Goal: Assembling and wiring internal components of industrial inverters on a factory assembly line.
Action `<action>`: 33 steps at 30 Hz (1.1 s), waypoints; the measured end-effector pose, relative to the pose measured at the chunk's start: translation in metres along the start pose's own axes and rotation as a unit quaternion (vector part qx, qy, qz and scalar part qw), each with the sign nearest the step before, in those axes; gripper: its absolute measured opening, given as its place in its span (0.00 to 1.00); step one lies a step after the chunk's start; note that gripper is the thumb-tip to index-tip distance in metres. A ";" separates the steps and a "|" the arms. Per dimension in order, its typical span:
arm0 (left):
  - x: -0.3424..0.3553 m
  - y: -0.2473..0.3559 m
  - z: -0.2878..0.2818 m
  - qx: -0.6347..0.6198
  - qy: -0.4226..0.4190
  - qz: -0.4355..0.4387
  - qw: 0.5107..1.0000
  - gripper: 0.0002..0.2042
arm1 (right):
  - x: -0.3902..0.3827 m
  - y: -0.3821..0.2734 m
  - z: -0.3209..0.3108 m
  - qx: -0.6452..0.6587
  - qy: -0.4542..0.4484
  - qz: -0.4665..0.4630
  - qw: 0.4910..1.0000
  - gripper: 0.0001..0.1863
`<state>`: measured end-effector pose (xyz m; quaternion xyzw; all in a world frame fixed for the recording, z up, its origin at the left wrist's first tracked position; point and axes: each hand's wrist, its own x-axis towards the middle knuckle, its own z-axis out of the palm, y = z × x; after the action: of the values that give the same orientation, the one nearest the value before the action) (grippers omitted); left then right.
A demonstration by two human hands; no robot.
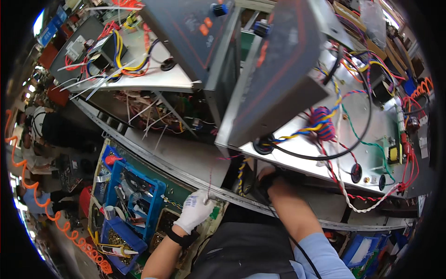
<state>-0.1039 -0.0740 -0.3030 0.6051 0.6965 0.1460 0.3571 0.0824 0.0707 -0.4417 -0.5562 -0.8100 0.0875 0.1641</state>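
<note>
My left hand (197, 210), in a white glove, is at the bench edge left of my body. Its fingers are pinched together, and a thin red wire (210, 179) runs up from them toward the metal chassis. My right hand (265, 180) reaches under the right-hand metal chassis (283, 151), its fingers hidden by shadow and blur. Beside it hang twisted yellow and blue wires (241, 176) and a black cable. Above stands a dark grey front panel (283, 79), tilted, with a wound wire coil (324, 124) behind it on the chassis.
On the left, a blue tool tray (160, 195) holds several hand tools, near a blue bin (109, 232) of small brass-coloured parts and a sealant tube (115, 251). A second wired chassis (162, 83) stands at upper left. An orange coiled hose (46, 209) hangs at far left. Metal rails (172, 170) cross in front.
</note>
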 end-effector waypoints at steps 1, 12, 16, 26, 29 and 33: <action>-0.002 -0.001 0.001 -0.004 0.007 -0.005 1.000 0.10 | 0.005 -0.003 0.002 0.006 -0.006 -0.009 1.000 0.19; -0.020 -0.018 0.011 -0.091 0.012 0.009 0.996 0.10 | 0.024 -0.021 0.021 0.014 -0.136 -0.126 0.983 0.19; -0.022 -0.024 0.015 -0.093 0.034 0.051 0.994 0.09 | 0.020 -0.014 0.020 0.022 -0.173 -0.133 0.976 0.19; 0.022 0.022 0.028 -0.256 0.136 0.032 0.957 0.09 | -0.016 0.053 -0.025 0.071 -0.183 -0.038 0.980 0.20; 0.041 0.041 0.041 -0.308 0.128 0.044 0.942 0.12 | -0.026 0.063 -0.037 0.099 -0.170 -0.009 0.980 0.20; 0.074 0.057 0.078 -0.491 0.055 -0.008 0.869 0.12 | -0.029 0.076 -0.044 0.141 -0.144 0.019 0.979 0.20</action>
<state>-0.0102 -0.0092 -0.3458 0.3369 0.5584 0.4993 0.5704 0.1742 0.0701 -0.4304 -0.5247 -0.7936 0.2831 0.1213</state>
